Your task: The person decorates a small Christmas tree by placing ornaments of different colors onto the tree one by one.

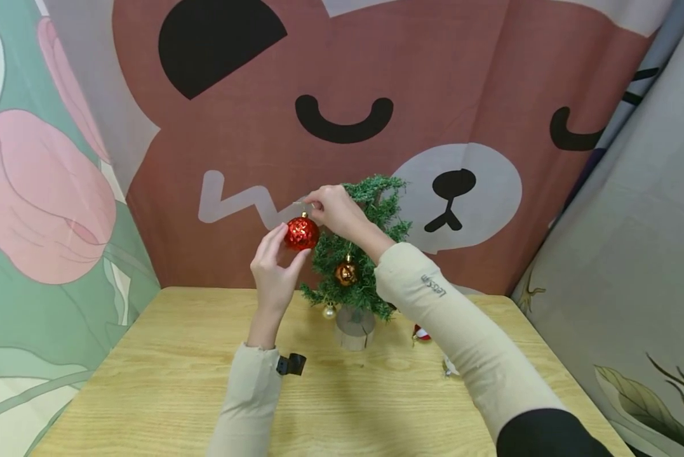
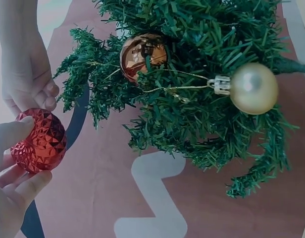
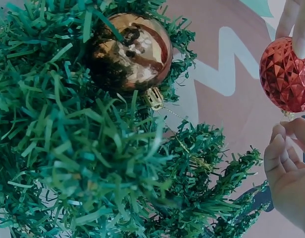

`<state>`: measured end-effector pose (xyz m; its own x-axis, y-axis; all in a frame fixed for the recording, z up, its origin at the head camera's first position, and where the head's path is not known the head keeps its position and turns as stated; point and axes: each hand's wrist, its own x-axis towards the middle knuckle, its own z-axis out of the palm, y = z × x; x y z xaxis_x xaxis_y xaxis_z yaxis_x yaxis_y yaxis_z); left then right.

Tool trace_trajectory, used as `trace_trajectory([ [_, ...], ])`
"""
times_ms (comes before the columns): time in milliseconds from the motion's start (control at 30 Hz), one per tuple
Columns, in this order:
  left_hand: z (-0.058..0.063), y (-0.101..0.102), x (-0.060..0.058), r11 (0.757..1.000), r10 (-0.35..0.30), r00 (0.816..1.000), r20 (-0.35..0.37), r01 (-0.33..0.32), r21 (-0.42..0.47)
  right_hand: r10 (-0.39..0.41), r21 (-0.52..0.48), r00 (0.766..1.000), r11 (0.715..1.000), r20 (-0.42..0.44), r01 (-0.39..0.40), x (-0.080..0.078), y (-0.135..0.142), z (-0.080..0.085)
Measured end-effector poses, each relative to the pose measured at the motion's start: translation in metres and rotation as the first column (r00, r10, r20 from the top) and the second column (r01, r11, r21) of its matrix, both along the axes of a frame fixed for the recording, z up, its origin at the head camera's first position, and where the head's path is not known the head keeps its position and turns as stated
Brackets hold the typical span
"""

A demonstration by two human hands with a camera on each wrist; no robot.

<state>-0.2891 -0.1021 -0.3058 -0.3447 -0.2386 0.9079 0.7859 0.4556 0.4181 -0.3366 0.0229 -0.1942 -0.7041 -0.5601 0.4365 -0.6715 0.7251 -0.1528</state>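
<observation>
A faceted red Christmas bauble [image 1: 301,233] with a gold cap is held up at the left side of the small artificial Christmas tree [image 1: 364,292]. The left hand [image 1: 274,270] grips it between thumb and fingers, from the left and below. Just above the cap, the right hand [image 1: 335,208] pinches the bauble's thin gold hanging string with thumb and forefinger. In the right wrist view the right fingertips lie right at the cap of the red bauble [image 3: 288,74]. A shiny copper bauble [image 1: 346,273] and a pearly gold bauble [image 2: 254,89] hang on the branches nearby.
The tree stands on a wooden stump base [image 1: 354,333] near the back of the wooden table [image 1: 176,381]. Right of it lie a small red-and-white ornament [image 1: 422,333] and a silvery white ornament [image 1: 450,367], partly behind the right sleeve. A bear-print curtain [image 1: 233,139] hangs behind.
</observation>
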Motion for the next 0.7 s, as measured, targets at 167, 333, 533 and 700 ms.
trace_trajectory([
  [167,0.003,0.001,-0.002,1.0,-0.006,1.0,0.007,0.006,0.019,-0.005,-0.02,1.0,1.0,0.006,0.005,0.0,0.0,0.002],
  [333,0.005,0.003,-0.003,1.0,-0.024,1.0,0.019,0.023,0.019,-0.039,-0.04,0.998,0.998,0.057,0.042,-0.001,0.0,0.003],
  [533,0.009,0.003,-0.005,1.0,0.009,0.999,0.036,-0.008,-0.017,-0.069,-0.095,0.987,0.992,0.142,0.083,0.0,-0.002,0.004],
  [700,0.012,0.002,-0.008,0.999,0.013,0.999,0.035,-0.012,-0.037,-0.101,-0.117,0.985,0.986,0.14,0.118,0.001,-0.003,0.006],
])
